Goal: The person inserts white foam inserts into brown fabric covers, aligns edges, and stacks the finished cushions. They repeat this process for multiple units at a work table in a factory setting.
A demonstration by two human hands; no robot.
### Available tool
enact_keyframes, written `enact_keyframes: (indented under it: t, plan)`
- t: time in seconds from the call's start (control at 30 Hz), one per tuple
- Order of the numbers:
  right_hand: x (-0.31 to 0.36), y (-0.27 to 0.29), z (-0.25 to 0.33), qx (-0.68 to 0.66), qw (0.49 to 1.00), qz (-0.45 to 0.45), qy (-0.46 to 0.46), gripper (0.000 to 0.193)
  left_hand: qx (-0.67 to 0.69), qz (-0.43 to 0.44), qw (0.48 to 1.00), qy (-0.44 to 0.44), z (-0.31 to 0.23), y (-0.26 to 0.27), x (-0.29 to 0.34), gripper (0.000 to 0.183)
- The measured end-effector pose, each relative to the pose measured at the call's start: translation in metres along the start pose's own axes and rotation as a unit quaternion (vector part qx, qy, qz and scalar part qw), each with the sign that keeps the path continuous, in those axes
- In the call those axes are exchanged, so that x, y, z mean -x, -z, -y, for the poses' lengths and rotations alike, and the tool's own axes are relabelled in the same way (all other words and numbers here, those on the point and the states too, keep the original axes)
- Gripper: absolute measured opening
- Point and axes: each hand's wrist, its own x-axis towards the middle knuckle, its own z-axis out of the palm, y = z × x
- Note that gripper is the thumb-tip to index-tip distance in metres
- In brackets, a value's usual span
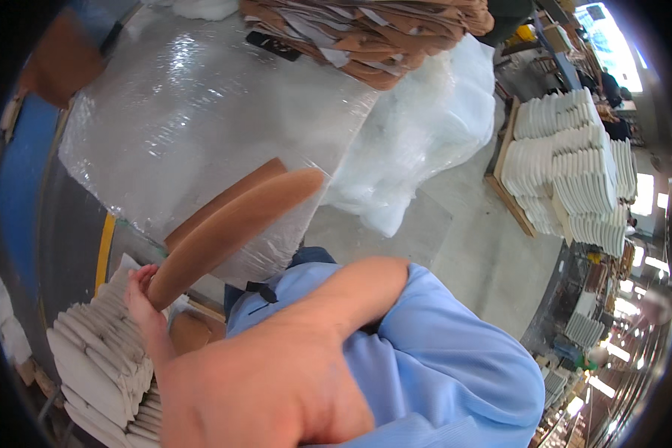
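A brown, fabric-covered cushion-like pad (239,220) stands tilted, edge toward me, over the near side of a plastic-wrapped work surface (194,112). My left hand (145,295) grips its lower left end, with the fingers curled over the edge. A straight brown strip (224,201) shows just behind the pad; whether it belongs to the pad I cannot tell. Very close and blurred, my right hand (254,388) crosses the lower middle with its back showing. Its fingers are hidden, and it covers part of my left forearm.
Folded brown covers (373,37) with pale tags are piled at the far edge, beside a dark flat item (272,45). Clear plastic-wrapped white padding (418,142) lies right of the surface. White pads are stacked at lower left (101,351) and on a right-hand pallet (567,164).
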Motion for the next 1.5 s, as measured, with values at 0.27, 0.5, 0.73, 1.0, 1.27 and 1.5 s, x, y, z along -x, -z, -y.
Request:
enact_keyframes:
  t: [0.27, 0.5, 0.73, 1.0, 1.27, 1.5]
  plan:
    - [-0.009, 0.0, 0.006, 0.006, 0.999, 0.036, 0.026, 0.053, 0.01, 0.019, 1.0, 0.016, 0.008, 0.022, -0.006, 0.046]
    - [-0.02, 0.008, 0.014, -0.001, 0.996, 0.06, 0.07, 0.053, 0.029, 0.013, 0.999, 0.018, 0.013, 0.015, -0.003, 0.048]
    - [-0.012, 0.003, -0.001, 0.007, 0.997, 0.039, 0.067, 0.052, 0.022, -0.015, 0.999, 0.019, 0.004, 0.015, -0.003, 0.048]
    - [-0.01, 0.002, 0.004, 0.013, 0.995, 0.028, 0.094, 0.053, 0.015, -0.002, 1.0, 0.016, 0.002, 0.019, -0.004, 0.048]
    - [-0.018, 0.012, 0.008, 0.027, 0.994, 0.047, 0.097, 0.053, -0.002, 0.002, 1.0, 0.006, 0.001, 0.013, -0.009, 0.049]
    - [-0.012, 0.009, 0.006, 0.014, 0.997, 0.056, 0.054, 0.056, 0.026, -0.009, 0.999, 0.016, 0.008, 0.012, -0.005, 0.051]
